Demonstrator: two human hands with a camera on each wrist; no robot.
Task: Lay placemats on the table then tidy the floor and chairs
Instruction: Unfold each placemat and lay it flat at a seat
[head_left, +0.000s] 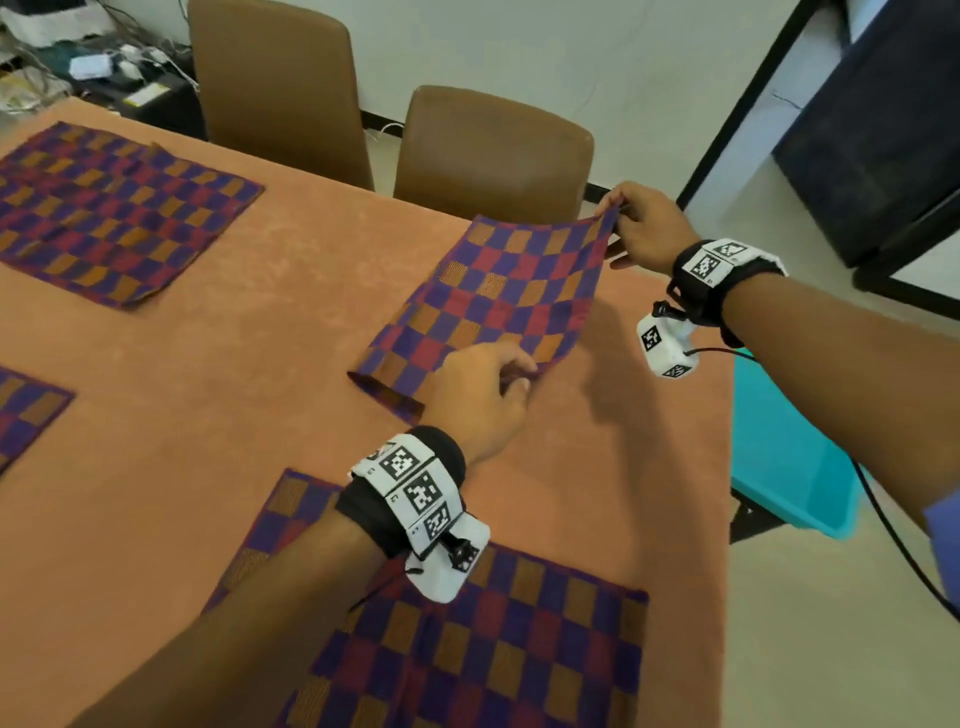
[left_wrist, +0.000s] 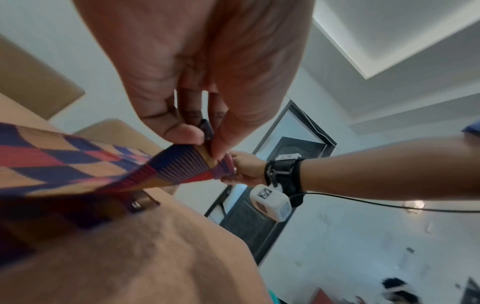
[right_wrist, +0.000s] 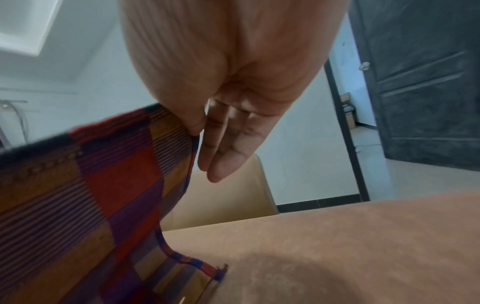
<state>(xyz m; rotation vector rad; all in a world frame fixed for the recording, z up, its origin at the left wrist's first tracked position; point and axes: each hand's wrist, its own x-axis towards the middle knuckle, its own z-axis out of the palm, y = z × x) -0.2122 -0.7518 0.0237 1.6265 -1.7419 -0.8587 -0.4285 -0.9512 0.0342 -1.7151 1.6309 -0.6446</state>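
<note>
A person held a checked placemat (head_left: 498, 291) above an orange-covered table (head_left: 218, 374). The left hand (head_left: 480, 395) pinched its near corner between thumb and fingertips; the right hand (head_left: 647, 228) pinched the far corner, remaining fingers (right_wrist: 223, 144) straight together. Below the fingers, the mat's left edge touched the table.
</note>
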